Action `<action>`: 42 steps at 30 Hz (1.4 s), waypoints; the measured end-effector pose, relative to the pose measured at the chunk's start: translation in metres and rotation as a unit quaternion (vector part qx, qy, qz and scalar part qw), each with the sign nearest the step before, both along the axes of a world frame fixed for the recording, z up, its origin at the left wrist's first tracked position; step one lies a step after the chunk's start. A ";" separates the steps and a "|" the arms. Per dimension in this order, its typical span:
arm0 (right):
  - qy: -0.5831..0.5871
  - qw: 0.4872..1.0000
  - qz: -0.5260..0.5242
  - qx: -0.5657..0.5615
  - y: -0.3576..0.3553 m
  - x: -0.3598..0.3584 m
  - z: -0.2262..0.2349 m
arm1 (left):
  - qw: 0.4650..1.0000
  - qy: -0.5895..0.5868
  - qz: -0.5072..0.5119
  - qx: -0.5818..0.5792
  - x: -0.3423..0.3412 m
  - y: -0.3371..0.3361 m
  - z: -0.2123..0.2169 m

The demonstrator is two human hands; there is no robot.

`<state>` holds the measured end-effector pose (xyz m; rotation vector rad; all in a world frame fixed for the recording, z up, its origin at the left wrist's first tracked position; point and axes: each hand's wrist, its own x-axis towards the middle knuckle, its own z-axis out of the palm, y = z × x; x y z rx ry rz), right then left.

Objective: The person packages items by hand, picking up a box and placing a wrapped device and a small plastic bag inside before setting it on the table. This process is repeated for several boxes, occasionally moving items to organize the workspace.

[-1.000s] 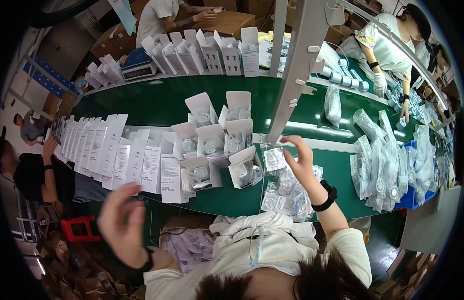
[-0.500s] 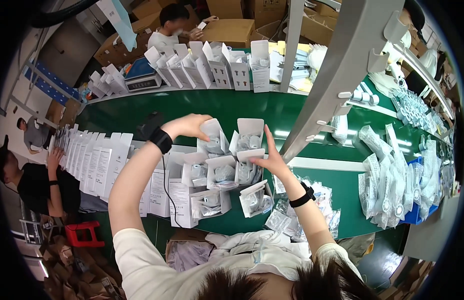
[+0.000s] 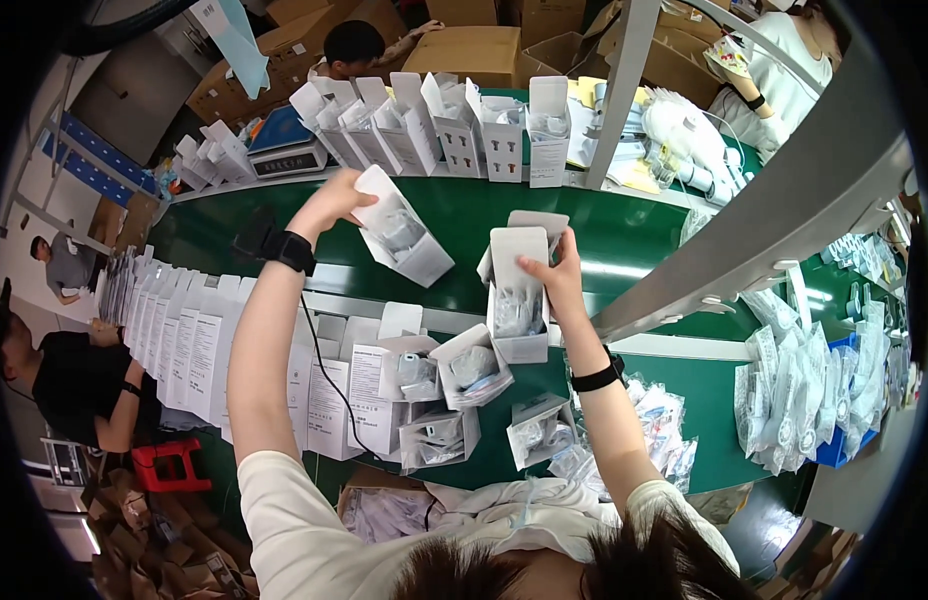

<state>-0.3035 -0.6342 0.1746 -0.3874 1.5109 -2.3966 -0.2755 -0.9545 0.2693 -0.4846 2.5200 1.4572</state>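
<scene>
My left hand (image 3: 334, 202) grips a white open-topped carton (image 3: 412, 245) by its raised flap. The carton leans above the green belt, with something in clear plastic inside. My right hand (image 3: 559, 272) is closed around two similar cartons together. The front carton (image 3: 520, 325) holds a bagged item, while the other carton (image 3: 540, 219) is mostly hidden behind it. Nearer me on the green table are several more open cartons with bagged items: one carton (image 3: 408, 368), a tilted carton (image 3: 472, 366), a lower carton (image 3: 436, 438) and a right-hand carton (image 3: 540, 432).
Upright white cartons (image 3: 194, 335) line the left side, beside a seated person (image 3: 74, 375). More filled cartons (image 3: 404, 135) and a scale (image 3: 287, 158) stand beyond the belt. A grey metal post (image 3: 754, 225) slants across the right. Small plastic bags (image 3: 654, 415) and bagged parts (image 3: 799, 400) lie right.
Both hands have moved with cartons away from the cluster: the left one outward to the left, the right one slightly rightward. The cartons left behind have shifted and tilted.
</scene>
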 end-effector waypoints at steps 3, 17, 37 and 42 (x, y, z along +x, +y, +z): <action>0.011 0.999 -0.035 -0.017 -0.016 -0.023 -0.003 | 0.998 0.011 0.063 -0.008 -0.007 -0.031 -0.005; 0.043 0.986 -0.154 0.043 -0.046 -0.034 -0.047 | 0.752 0.258 0.258 -0.549 0.014 -0.058 -0.061; 0.068 0.953 0.274 0.106 0.149 0.125 -0.019 | 0.944 0.184 0.067 -0.266 0.273 0.195 -0.008; 0.199 0.944 0.175 0.199 0.135 0.166 -0.020 | 0.917 0.240 0.296 -0.117 0.292 0.180 -0.055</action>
